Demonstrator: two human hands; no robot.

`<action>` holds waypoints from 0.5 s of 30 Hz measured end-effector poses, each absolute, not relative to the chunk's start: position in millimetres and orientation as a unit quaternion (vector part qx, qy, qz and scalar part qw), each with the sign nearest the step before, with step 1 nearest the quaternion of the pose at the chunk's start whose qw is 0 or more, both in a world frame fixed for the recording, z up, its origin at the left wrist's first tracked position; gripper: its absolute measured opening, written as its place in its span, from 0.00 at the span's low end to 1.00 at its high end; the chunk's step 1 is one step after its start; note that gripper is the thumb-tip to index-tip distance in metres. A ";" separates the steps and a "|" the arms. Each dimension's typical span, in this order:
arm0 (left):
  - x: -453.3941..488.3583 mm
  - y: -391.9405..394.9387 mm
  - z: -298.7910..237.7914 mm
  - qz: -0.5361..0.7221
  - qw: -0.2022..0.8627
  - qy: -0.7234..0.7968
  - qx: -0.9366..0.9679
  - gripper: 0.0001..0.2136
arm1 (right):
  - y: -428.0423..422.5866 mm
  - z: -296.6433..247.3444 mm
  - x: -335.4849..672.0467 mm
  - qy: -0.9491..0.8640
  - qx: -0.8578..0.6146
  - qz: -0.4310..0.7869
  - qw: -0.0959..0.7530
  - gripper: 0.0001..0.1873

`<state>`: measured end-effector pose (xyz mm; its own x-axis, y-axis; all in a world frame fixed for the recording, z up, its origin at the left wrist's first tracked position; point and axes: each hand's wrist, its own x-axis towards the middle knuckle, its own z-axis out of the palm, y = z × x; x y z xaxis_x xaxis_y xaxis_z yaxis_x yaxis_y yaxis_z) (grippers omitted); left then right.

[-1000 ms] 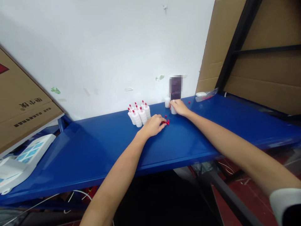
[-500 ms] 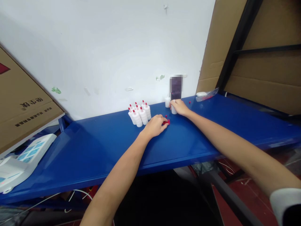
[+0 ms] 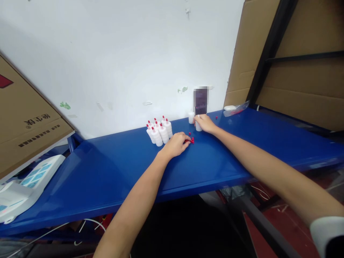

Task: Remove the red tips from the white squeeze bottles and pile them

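My left hand (image 3: 176,144) rests on the table with thumb and fingertips pinched at a small pile of red bottle caps (image 3: 192,140); red shows between the fingers. One more cap lies just behind the pile. My right hand (image 3: 206,123) is wrapped round a white plastic bottle (image 3: 198,125) that stands upright on the table. Another white bottle (image 3: 191,117) stands just left of that hand, its top hard to make out. Left of my left hand, several white squeeze bottles (image 3: 158,137) with red tips stand in a tight group.
A dark phone-like object (image 3: 201,101), partly pixelated, leans against the white wall. Right of it lie a single red cap (image 3: 216,117) and a clear plastic bag (image 3: 238,108). A white device with blue panels (image 3: 37,175) and a cardboard box (image 3: 29,122) are on the left of the blue table (image 3: 113,168).
My left fingertips have shifted slightly at the red caps, and less of the pile shows beside them. The right hand still holds the white bottle in the same place.
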<state>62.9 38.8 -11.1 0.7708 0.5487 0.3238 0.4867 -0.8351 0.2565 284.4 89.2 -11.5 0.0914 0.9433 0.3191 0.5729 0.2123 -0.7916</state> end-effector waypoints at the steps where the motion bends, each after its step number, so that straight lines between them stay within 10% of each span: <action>1: 62.8 38.5 -10.4 0.195 0.080 0.277 0.937 0.11 | 89.3 -11.6 284.4 -0.639 -0.592 0.211 0.443 0.16; 15: 54.3 41.1 -3.6 0.156 0.051 0.284 0.945 0.11 | 86.6 -10.5 281.3 -0.647 -0.585 0.212 0.442 0.14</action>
<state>54.3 41.1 -3.6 0.7906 0.5520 0.2652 0.5205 -0.8338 0.1839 281.3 86.6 -10.5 0.0736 0.9435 0.3232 0.5691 0.2264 -0.7905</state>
